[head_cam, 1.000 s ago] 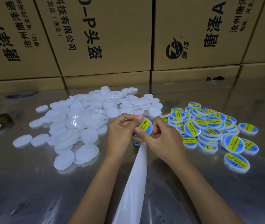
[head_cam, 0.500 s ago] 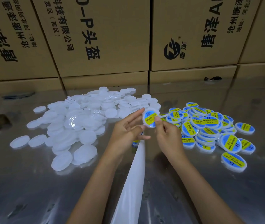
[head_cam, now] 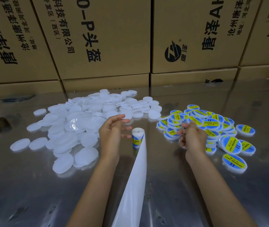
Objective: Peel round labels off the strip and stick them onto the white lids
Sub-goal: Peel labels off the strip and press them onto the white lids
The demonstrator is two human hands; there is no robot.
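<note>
Hands free, roll between them

Left hand hovers with fingers spread wide, holding nothing. Right hand hangs over the near edge of the labelled lids, fingers loosely curled; can't tell if it holds one. Label roll stands on the table between the hands, bare backing strip trailing toward the camera. Plain white lids piled just left.

Judgement: labels are thin, light, floppy and tacky, so lift by an edge with fingertips. Lids look light and stiff; grip at the rim, the steel top looks slippery.
</note>
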